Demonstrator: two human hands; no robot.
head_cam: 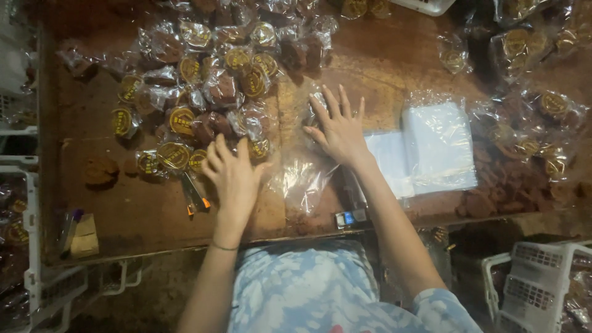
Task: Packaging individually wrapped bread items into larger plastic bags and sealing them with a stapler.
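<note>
The left hand (233,174) lies flat with fingers spread, holding nothing, its fingertips touching the wrapped round cakes (203,92) piled just beyond it. The right hand (338,131) is also wide, pressing a clear empty bag (302,179) on the brown worktop (142,216). Stacked bags (439,148) lie to its right.

A: Dim, warm, reddish light overall; the corners sink into near black.

B: Glare?

A: Yes, on the stack of clear bags (439,147) and the cellophane wrappers (203,86). Edges bow outward, wide-lens style, and fine detail is soft.
</note>
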